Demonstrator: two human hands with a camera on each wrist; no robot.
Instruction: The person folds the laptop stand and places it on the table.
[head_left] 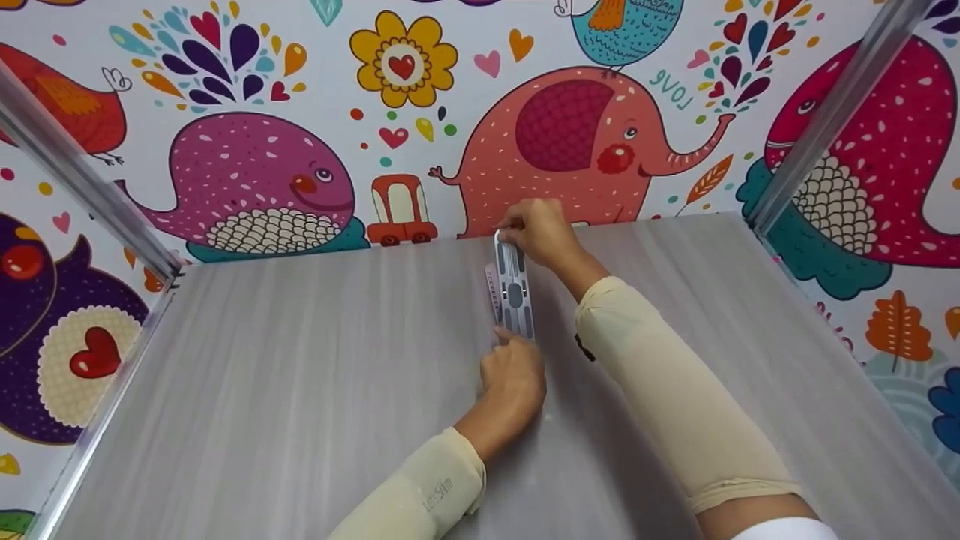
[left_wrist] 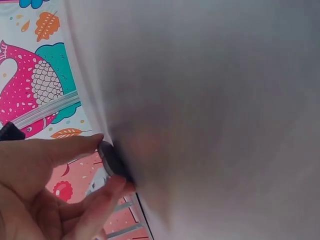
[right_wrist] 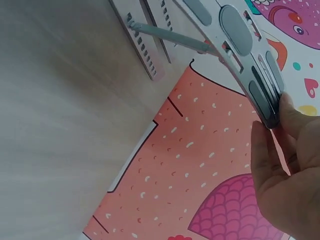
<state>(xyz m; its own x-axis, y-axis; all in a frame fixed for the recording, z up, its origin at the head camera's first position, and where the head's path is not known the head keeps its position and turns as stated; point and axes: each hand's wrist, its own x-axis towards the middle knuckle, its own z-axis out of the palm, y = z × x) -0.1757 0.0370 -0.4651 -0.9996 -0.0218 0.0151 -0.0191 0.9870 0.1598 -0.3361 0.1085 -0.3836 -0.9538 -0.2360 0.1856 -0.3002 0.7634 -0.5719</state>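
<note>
A folding laptop stand (head_left: pixel 514 292), silver with grey pads, stands upright on the table's far half. My right hand (head_left: pixel 546 234) pinches its far upper end between thumb and fingers. At the near end, my left hand (head_left: pixel 514 375) holds the stand; the left wrist view shows thumb and finger pinching a dark end piece (left_wrist: pixel 112 160). In the right wrist view, the padded upper arm (right_wrist: pixel 236 30) is raised away from the notched base rail (right_wrist: pixel 142 47), with a grey strut (right_wrist: pixel 172 35) between them. Part of the base is hidden in the head view.
The wood-grain table (head_left: pixel 300 375) meets a wall printed with cartoon animals (head_left: pixel 555 135) just beyond the stand. Metal posts rise at the left (head_left: pixel 90 180) and right (head_left: pixel 832 120) far corners.
</note>
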